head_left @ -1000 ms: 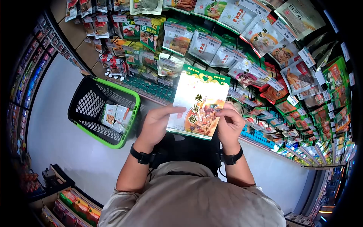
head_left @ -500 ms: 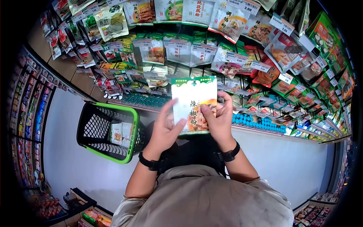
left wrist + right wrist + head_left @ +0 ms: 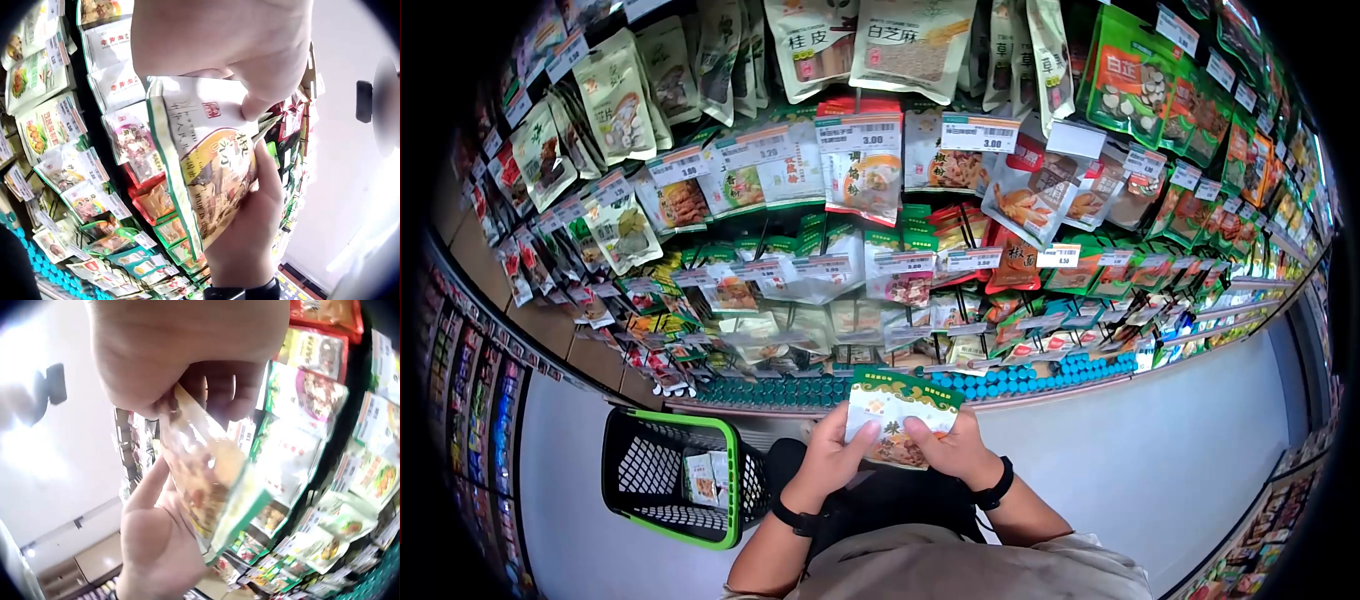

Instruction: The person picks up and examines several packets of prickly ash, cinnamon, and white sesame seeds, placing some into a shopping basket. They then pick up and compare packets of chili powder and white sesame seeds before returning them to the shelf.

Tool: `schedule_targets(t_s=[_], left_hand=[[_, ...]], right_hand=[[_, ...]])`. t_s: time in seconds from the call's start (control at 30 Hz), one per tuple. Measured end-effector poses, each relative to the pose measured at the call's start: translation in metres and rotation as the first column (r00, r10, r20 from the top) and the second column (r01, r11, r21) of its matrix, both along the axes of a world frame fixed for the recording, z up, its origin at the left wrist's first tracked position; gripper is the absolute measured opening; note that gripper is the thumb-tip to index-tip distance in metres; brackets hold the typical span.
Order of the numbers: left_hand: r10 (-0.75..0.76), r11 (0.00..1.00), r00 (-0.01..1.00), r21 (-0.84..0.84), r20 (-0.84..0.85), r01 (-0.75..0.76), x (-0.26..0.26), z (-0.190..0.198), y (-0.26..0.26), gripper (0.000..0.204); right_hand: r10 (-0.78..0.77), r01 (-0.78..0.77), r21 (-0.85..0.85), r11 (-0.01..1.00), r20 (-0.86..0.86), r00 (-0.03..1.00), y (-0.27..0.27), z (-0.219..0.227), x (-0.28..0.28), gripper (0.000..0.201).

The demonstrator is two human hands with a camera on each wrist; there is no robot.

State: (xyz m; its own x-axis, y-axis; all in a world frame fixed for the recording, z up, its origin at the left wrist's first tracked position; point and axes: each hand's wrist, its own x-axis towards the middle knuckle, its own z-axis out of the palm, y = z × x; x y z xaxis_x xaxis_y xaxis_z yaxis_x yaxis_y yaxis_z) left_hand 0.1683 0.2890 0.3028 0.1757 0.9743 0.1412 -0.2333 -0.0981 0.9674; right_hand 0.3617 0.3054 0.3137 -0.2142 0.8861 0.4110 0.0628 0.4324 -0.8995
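Both hands hold one white packet of chili powder (image 3: 905, 395) with a green, gold-patterned top band, out in front of the body. My left hand (image 3: 828, 460) grips its left side, thumb on the printed front. On the opposite side my right hand (image 3: 962, 452) pinches it, with the thumb likewise across the front. In the left wrist view the packet (image 3: 215, 162) bends between the two thumbs. The right wrist view shows its glossy printed face (image 3: 200, 469) tilted, the right hand's fingers curled behind it.
A black basket with a green rim (image 3: 733, 480) stands on the floor at the left, holding packets (image 3: 700, 478). Ahead, a wall of hanging spice packets (image 3: 860, 165) with price tags curves across the view. Rows of blue-capped containers (image 3: 1010, 382) line the lower shelf.
The head view has tipped up toward the shelf, so packet and hands sit lower in it. The packet now leans away, and the left hand's fingers have closed from a straighter pose.
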Motion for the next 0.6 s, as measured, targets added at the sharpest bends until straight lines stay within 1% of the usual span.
schedule_targets(t_s=[0.03, 0.07, 0.13, 0.17, 0.2, 0.23, 0.27, 0.3, 0.33, 0.4, 0.47, 0.53, 0.6], left_hand=[[-0.011, 1.000, 1.000, 0.006, 0.028, 0.011, 0.005, 0.004, 0.005, 0.028], [-0.041, 0.999, 0.999, 0.003, 0.009, 0.041, 0.007, 0.006, 0.006, 0.027], [-0.101, 0.995, 0.995, 0.003, -0.024, 0.101, 0.013, 0.009, 0.013, 0.026], [-0.082, 0.996, 0.995, 0.029, -0.059, 0.084, 0.020, 0.010, 0.017, 0.024], [-0.063, 0.997, 0.990, 0.046, -0.128, 0.069, 0.026, 0.013, 0.024, 0.023], [-0.038, 0.996, 0.981, 0.066, -0.192, 0.052, 0.033, 0.018, 0.033, 0.023], [-0.010, 0.996, 0.967, 0.087, -0.254, 0.033, 0.040, 0.025, 0.043, 0.022], [0.070, 0.983, 0.957, 0.182, -0.281, -0.018, 0.052, 0.038, 0.055, 0.022], [0.105, 0.965, 0.946, 0.262, -0.308, -0.022, 0.058, 0.045, 0.068, 0.023], [0.023, 0.939, 0.940, 0.330, -0.341, 0.096, 0.065, 0.053, 0.105, 0.024], [0.060, 0.921, 0.892, 0.371, -0.447, 0.124, 0.074, 0.086, 0.125, 0.025], [-0.022, 0.937, 0.923, 0.315, -0.384, 0.153, 0.082, 0.114, 0.149, 0.026], [-0.063, 0.917, 0.947, 0.356, -0.316, 0.180, 0.081, 0.126, 0.187, 0.026]], right_hand=[[-0.031, 0.027, 0.059, 0.998, 0.069, 0.997, 0.000, 0.002, 0.004, 0.021], [-0.114, 0.102, 0.135, 0.986, 0.083, 0.990, 0.000, 0.004, 0.008, 0.021], [-0.281, 0.243, 0.289, 0.926, 0.099, 0.955, 0.001, 0.007, 0.017, 0.020], [-0.311, 0.284, 0.210, 0.936, 0.109, 0.944, 0.000, 0.007, 0.024, 0.021], [-0.402, 0.357, 0.271, 0.894, 0.135, 0.905, 0.006, 0.000, 0.032, 0.021], [-0.384, 0.381, 0.114, 0.917, -0.001, 0.923, 0.014, -0.006, 0.037, 0.021], [-0.375, 0.372, -0.046, 0.927, -0.139, 0.917, 0.022, -0.006, 0.043, 0.021], [-0.364, 0.357, -0.070, 0.931, -0.180, 0.914, 0.028, 0.008, 0.049, 0.022], [-0.348, 0.336, -0.091, 0.937, -0.221, 0.911, 0.038, 0.026, 0.056, 0.023], [-0.331, 0.332, -0.030, 0.943, -0.186, 0.925, 0.067, 0.050, 0.070, 0.023], [-0.310, 0.317, 0.033, 0.948, -0.135, 0.941, 0.100, 0.075, 0.079, 0.021], [-0.287, 0.303, 0.133, 0.944, -0.128, 0.949, 0.141, 0.091, 0.085, 0.023], [-0.209, 0.216, 0.027, 0.976, -0.155, 0.965, 0.182, 0.100, 0.092, 0.028]])
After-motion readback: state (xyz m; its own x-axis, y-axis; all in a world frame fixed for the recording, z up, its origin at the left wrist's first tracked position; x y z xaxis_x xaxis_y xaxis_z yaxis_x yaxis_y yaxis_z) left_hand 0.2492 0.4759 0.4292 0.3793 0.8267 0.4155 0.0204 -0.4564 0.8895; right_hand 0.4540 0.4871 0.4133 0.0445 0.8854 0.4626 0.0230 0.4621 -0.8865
